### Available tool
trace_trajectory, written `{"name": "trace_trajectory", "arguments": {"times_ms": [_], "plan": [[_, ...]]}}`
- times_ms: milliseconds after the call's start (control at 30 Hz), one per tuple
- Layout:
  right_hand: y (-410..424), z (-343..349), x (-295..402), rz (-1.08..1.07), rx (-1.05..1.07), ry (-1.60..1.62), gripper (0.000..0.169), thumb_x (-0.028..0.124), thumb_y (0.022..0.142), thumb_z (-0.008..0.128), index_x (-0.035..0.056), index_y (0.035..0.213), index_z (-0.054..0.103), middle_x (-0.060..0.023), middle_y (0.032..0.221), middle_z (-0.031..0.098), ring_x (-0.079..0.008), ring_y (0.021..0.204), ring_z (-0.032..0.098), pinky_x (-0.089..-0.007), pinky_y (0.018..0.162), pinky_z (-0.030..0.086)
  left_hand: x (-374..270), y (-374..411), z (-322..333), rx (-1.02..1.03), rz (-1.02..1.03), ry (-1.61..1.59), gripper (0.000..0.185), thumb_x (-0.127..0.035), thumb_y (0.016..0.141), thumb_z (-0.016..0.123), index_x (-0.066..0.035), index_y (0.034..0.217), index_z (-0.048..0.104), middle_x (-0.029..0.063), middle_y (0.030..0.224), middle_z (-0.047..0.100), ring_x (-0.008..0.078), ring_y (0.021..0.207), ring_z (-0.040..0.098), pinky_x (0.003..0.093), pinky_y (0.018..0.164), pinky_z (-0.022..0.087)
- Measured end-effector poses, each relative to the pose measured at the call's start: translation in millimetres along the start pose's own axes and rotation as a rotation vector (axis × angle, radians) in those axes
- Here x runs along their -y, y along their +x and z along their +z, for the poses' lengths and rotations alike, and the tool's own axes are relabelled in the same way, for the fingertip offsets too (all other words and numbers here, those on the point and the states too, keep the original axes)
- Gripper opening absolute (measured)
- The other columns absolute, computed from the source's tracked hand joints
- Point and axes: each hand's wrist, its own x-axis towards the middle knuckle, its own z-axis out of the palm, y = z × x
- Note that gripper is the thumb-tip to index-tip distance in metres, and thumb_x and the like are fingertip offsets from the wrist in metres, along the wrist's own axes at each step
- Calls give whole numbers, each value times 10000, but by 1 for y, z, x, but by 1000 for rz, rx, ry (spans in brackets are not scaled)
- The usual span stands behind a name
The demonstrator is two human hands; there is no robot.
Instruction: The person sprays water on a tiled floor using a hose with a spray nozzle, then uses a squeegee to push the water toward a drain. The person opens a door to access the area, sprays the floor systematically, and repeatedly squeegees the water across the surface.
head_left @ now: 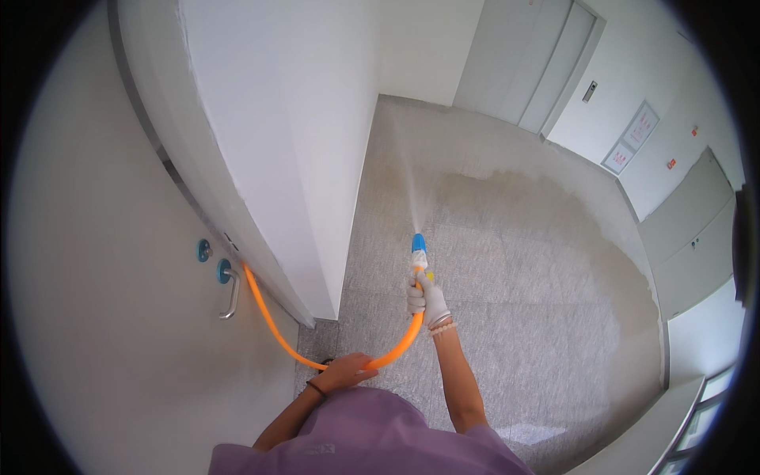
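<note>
An orange hose (405,344) runs out past the edge of the door at the left and sags in a loop in front of my body. My right hand (428,300), in a white glove, is closed around it just behind the blue and white spray nozzle (419,243). From the nozzle a narrow water jet (411,196) shoots forward over the floor. Bare and close to my waist, my left hand (349,369) grips the lower bend of the same hose. A small yellow part shows beside my right thumb.
Wet tiles cover much of the grey floor (522,273), with a paler border along the walls. At left stands a door (119,297) with a metal lever handle (233,291), beside a white wall corner (285,148). Elevator-like doors (522,59) and framed notices (630,136) are farther off.
</note>
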Motion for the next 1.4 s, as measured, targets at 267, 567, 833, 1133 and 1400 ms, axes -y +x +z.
{"name": "trace_trajectory", "arguments": {"times_ms": [267, 567, 833, 1133, 1400], "plan": [[-7, -36, -7, 9, 48, 134, 303, 408, 945, 466, 136, 818, 501, 81, 536, 303, -27, 382, 258, -186, 321, 202, 4, -75, -132, -1299, -11, 439, 248, -87, 853, 570, -13, 1090, 560, 164, 1126, 555, 331, 1018, 538, 400, 885, 437], [-10, -23, -7, 39, 37, 102, 297, 408, 946, 464, 141, 819, 489, 81, 538, 297, -28, 379, 252, -188, 324, 196, 47, -104, -182, -1132, -347, 484, 285, -138, 858, 580, -17, 1114, 548, 140, 1080, 553, 301, 919, 569, 355, 745, 490], [-14, -20, -13, 0, 11, 148, 287, 394, 947, 465, 142, 812, 482, 81, 537, 292, -35, 381, 249, -199, 328, 196, 91, -87, -191, -1119, -464, 454, 321, -226, 890, 543, -13, 1130, 550, 160, 977, 622, 315, 899, 619, 379, 742, 497], [-27, -19, -14, -197, -135, 146, 289, 388, 951, 455, 144, 799, 486, 78, 532, 301, -43, 378, 252, -209, 336, 209, 148, -84, -206, -892, -659, 229, 307, -352, 919, 466, -59, 860, 539, 114, 717, 644, 320, 705, 632, 431, 598, 478], [-71, -42, -33, -408, -224, 279, 317, 425, 950, 443, 154, 795, 499, 86, 528, 272, -38, 379, 228, -203, 331, 209, 164, -78, -199, -922, -705, 393, 277, -338, 902, 484, -77, 948, 562, 181, 809, 643, 387, 743, 611, 492, 619, 472]]}}
